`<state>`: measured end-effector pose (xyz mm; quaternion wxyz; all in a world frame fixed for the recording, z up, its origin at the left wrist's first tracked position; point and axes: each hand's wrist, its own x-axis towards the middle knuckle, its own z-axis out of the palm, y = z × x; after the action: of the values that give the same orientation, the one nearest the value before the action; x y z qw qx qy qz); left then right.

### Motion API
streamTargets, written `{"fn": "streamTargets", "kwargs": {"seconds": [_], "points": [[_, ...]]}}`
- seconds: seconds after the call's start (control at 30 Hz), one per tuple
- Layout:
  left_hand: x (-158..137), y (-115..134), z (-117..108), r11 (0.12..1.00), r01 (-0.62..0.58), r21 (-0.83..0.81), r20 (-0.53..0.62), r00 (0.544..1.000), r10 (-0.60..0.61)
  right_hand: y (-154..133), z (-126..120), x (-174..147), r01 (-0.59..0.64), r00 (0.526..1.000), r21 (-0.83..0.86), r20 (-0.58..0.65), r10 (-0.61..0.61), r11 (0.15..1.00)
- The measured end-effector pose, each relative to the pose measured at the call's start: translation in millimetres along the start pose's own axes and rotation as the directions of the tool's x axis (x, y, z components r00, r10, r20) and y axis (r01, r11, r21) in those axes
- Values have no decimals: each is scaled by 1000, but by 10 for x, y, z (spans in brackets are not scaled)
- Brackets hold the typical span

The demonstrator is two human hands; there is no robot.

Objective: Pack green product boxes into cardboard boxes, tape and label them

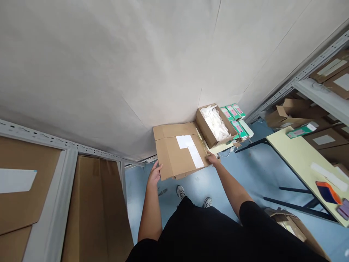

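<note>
The black clothing (209,233) of the person is nearest, with a hand stretched out on either side. Between them, ahead and above the blue floor (139,189), is a brown cardboard carton (165,154), its upper face bearing white labels (195,156) in an L shape. The left hand (155,174) grasps its near left edge; the right hand (212,158) grips the near right corner. Whether this carton is closed or folded flat, and whether it holds anything, I cannot tell.

Just to its right, on the far side, an open box (205,127) stands against the wall, heaped with crumpled white material (215,122). Beyond that, on the right, green boxes (237,127) with pink panels sit in a group. Another green box (300,131) lies at the far end of the pale table (297,154) on the right. In the near right, an open carton (313,238) contains pale pieces. A tall brown carton (95,211) fills the near left shelf, and another carton (293,106) gapes on the far right rack.
</note>
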<state>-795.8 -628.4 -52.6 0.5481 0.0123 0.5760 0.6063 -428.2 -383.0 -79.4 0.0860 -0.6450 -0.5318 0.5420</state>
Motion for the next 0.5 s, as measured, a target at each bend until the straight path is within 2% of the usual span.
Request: {"fn": "streamTargets", "kwargs": {"seconds": [0.13, 0.2, 0.33, 0.4, 0.5], "points": [[-201, 224, 95, 996, -77, 41, -63, 995, 79, -132, -322, -13, 17, 985, 148, 165, -41, 989], [-325, 350, 125, 992, -116, 55, -46, 992, 119, -272, -544, -19, 35, 964, 226, 249, -93, 973], [-617, 540, 254, 980, -178, 85, 57, 983, 173, -618, -1075, -90, 27, 861, 412, 454, -231, 911], [-774, 555, 369, 974, -201, 108, 82, 978, 192, -756, -1347, -167, 30, 834, 428, 487, -259, 903], [-988, 468, 583, 964, -233, 124, 125, 968, 218, -847, -1738, -325, 73, 829, 470, 461, -316, 879]]}}
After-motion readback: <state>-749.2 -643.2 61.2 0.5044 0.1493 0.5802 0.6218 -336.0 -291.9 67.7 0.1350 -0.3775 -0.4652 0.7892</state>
